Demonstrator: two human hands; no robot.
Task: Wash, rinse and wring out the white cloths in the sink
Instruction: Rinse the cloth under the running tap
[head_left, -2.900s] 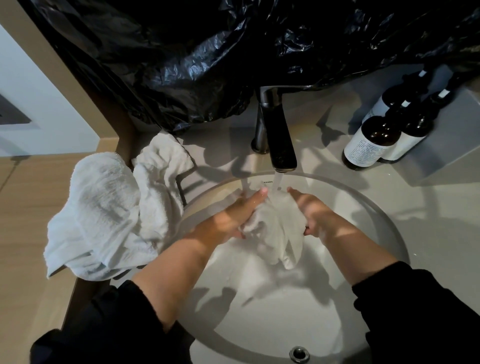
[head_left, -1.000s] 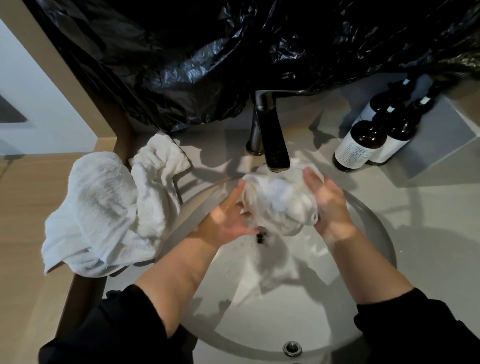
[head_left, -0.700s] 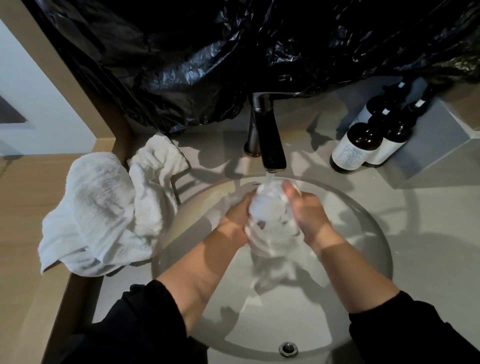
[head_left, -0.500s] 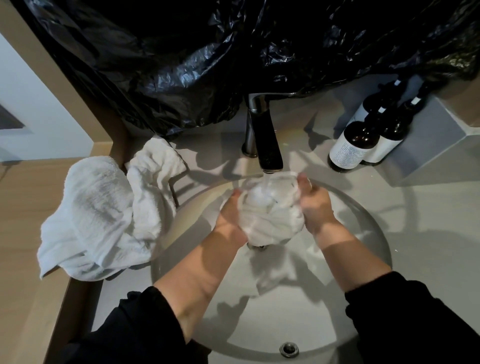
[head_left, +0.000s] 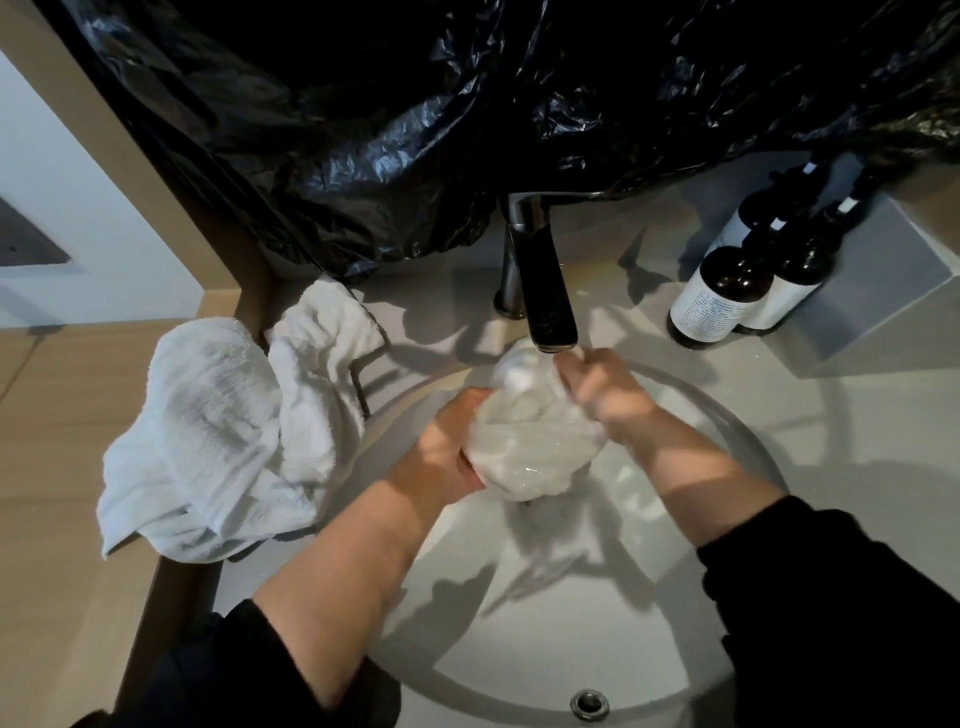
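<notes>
- On the far left of the pale grey bench (head_left: 857, 467), a heap of white terry cloths (head_left: 223, 441) is lying half over the bench edge, just beside the round white sink basin (head_left: 545, 649). They are looking dry, so I judge they are waiting their turn within easy reach of the water.
- Over the left half of the basin, the left hand (head_left: 447, 452) is curling its grip round the lower left side of a bunched white cloth (head_left: 530, 447). The cloth is glistening wet, and the hand is cupping it from beneath, probably so the weight of the water is not dragging it down.
- Above the bundle, water is running from the dark metal tap with a flat black spout (head_left: 545, 296). The cloth is being held right under the stream and clear of the basin floor, most likely so water is flushing through its folds.
- At the bundle's upper right, the right hand (head_left: 608, 395) is closing its grip on the cloth, its fingers blurred. It is opposing the left hand, so the two are squeezing the bundle between them.
- Further right, dark brown bottles with white labels (head_left: 722, 296) are standing together against a grey block (head_left: 883, 291), well apart from the splashing.
- Across the back, crinkled black plastic sheeting (head_left: 415, 130) is hanging down behind the tap.
</notes>
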